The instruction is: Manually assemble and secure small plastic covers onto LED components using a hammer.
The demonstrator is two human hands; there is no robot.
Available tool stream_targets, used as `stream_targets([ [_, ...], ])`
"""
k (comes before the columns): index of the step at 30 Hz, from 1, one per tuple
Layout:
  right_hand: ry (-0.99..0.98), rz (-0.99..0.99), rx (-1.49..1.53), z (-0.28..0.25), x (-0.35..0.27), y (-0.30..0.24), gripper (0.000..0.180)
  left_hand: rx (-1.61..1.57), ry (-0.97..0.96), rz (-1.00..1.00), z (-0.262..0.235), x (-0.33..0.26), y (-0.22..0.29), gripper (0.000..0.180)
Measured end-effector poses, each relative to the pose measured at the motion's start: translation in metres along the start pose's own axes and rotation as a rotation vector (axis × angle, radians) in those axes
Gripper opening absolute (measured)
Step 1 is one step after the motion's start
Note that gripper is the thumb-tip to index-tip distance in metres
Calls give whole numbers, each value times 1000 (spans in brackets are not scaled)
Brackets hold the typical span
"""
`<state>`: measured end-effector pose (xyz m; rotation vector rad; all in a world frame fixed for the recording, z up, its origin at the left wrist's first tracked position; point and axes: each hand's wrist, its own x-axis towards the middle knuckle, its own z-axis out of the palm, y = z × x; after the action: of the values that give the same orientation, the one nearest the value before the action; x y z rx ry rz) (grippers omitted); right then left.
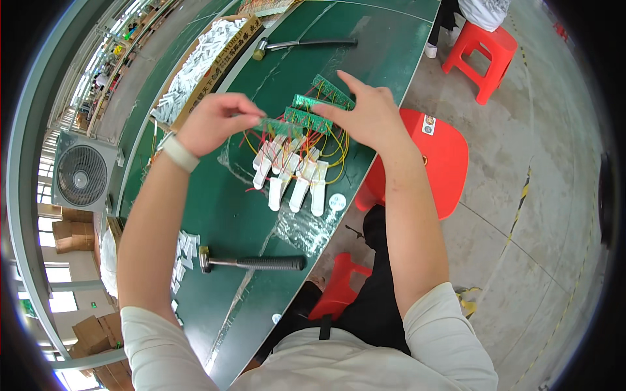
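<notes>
Several green circuit boards (308, 119) lie in a cluster on the dark green table, with red and yellow wires trailing from them. The wires run to several white plastic casings (299, 194) fanned out on the near side. With thumb and fingers pinched, my left hand (218, 122) holds the left end of one green circuit board (282, 128). Over the right side of the cluster is my right hand (370, 116), its index finger stretched out and its thumb apart from it. That thumb reaches over the boards; whether it touches one I cannot tell.
A mallet (270, 263) with a black grip lies near me, beside loose white pieces (185, 255). Another hammer (306, 44) lies farther off. A carton (225, 68) full of white parts stands at the far left. Red stools (430, 163) stand right of the table edge.
</notes>
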<state>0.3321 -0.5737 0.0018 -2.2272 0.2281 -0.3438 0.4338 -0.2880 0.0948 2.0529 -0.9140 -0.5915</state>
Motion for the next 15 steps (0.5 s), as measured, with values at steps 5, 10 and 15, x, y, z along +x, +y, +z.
stream_targets([
  [5, -187, 46, 133, 8, 13, 1, 101, 76, -15, -177, 19, 62, -35, 14],
  [10, -253, -19, 169, 9, 19, 6, 99, 223, 62, 102, 32, 76, -52, 21],
  [15, -168, -111, 13, 17, 5, -12, 97, 275, 284, -90, 38, 55, -47, 61],
])
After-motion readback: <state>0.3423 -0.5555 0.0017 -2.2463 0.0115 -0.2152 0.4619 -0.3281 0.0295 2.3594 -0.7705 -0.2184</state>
